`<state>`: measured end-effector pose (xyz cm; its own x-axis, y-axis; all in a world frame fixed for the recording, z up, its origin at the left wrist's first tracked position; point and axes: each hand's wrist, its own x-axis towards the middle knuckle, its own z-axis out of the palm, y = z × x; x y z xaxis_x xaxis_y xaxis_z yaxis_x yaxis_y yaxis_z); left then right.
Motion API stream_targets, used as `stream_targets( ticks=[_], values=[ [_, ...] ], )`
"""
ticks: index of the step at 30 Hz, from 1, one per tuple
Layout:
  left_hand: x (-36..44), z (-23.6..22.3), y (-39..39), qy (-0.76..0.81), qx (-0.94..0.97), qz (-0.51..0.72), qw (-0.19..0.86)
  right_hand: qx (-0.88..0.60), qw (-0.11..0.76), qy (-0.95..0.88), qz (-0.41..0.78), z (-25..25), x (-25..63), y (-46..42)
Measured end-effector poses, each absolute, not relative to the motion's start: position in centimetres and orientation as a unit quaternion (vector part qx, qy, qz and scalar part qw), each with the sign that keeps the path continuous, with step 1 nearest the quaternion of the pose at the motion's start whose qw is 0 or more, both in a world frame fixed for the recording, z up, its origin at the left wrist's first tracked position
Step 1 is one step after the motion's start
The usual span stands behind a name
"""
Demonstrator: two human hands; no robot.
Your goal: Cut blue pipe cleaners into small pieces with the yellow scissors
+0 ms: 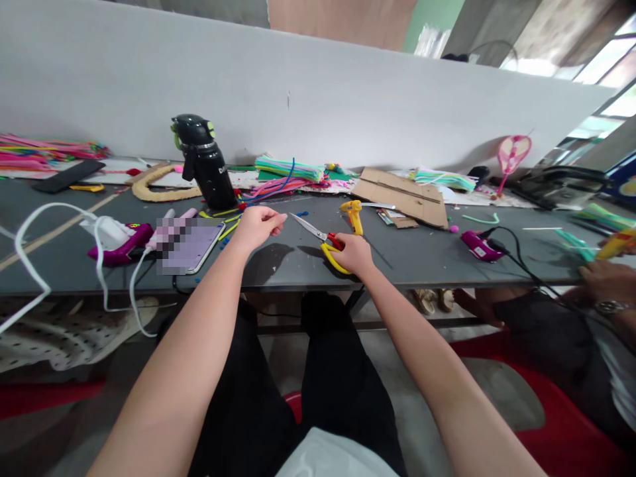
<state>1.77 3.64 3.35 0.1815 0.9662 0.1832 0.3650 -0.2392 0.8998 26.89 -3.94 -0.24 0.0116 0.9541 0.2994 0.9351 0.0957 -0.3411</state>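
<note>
My right hand (354, 256) is wrapped round the handles of a pair of scissors (311, 228) with red and yellow grips. The blades point up and left, toward my left hand (258, 229). That hand hovers over the table's front part with thumb and fingertips pressed together; anything between them is too small to make out. Small blue scraps (302, 214) lie near the blade tip. Just beyond my right hand stands a yellow glue gun (352, 216). Yellow pipe cleaners (229, 228) lie beside my left wrist.
A black bottle (206, 165) stands behind my left hand, near a phone (206, 246) and a purple power adapter (124, 245) with white cables. Cardboard (400, 197) and pipe cleaner bundles (288, 169) line the back. At right, another person's hand (609, 278) holds a yellow glue gun.
</note>
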Motion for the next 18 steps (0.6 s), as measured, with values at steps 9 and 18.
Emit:
stream_targets(
  ticks=[9,18],
  values=[
    [1.7,3.4,4.1,0.501,0.671,0.407,0.365,-0.671,0.219,-0.707,0.033,-0.3,27.2,-3.4],
    [1.6,3.2,4.2,0.508,0.703,0.389,0.310,-0.636,0.220,-0.739,0.049,0.2,27.6,-2.8]
  ],
)
